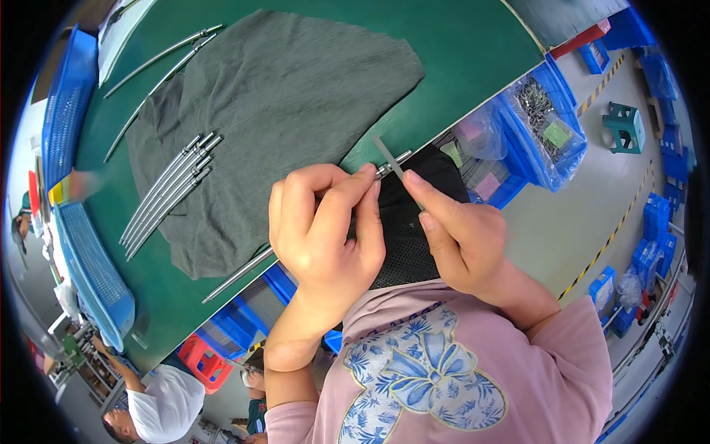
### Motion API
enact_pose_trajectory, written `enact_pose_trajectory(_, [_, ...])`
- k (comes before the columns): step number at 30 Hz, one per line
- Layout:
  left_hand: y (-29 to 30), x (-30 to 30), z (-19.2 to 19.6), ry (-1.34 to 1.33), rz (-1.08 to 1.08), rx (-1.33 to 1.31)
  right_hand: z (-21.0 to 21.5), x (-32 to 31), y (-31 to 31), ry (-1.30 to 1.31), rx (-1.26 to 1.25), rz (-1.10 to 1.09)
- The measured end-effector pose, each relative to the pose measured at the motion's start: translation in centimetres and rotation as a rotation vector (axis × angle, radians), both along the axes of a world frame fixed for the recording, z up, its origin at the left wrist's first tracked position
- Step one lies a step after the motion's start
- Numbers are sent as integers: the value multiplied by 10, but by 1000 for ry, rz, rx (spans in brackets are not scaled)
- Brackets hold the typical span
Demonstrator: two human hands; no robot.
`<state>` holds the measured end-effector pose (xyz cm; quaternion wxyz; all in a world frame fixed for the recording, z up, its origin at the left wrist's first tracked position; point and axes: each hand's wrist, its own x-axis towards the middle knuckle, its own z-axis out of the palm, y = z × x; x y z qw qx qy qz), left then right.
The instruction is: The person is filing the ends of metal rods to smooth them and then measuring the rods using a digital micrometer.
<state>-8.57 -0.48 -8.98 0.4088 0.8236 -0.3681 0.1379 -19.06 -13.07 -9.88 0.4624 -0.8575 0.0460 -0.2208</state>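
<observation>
My left hand (325, 222) is closed on a thin metal rod (240, 276); the thumb and forefinger pinch it close to its stepped end fitting (383, 171). The rod slants from lower left to upper right across my front, near the table edge. Between the thumb and fingers of my right hand (462, 237) is a flat, narrow grey strip (387, 154), like a small file. The strip crosses the rod's end next to the fitting; whether they touch, I cannot tell. Several similar rods (164, 194) lie side by side on a grey cloth (296, 74) to the left.
More rods (159, 92) lie at the far left of the green table (473, 44). Blue baskets (92, 259) line its left edge. A blue bin (562, 159) of small metal parts stands at the right. A green stool (623, 127) is beyond it. Another person (166, 392) is at lower left.
</observation>
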Motion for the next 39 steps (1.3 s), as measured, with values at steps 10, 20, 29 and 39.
enact_pose_trajectory(10, [-3, 0, -1, -6, 19, -24, 6, -3, 2, 47, -58, 19])
enact_pose_trajectory(20, [-4, -3, -9, -75, 41, -63, 29, -8, 6, 216, -295, 18])
enact_pose_trajectory(29, [-6, 0, -9, -99, 46, -53, 26, -17, 4, 248, -297, 22])
enact_pose_trajectory(39, [-6, 0, -9, -131, 54, -44, 26, 2, 1, 200, -347, 22])
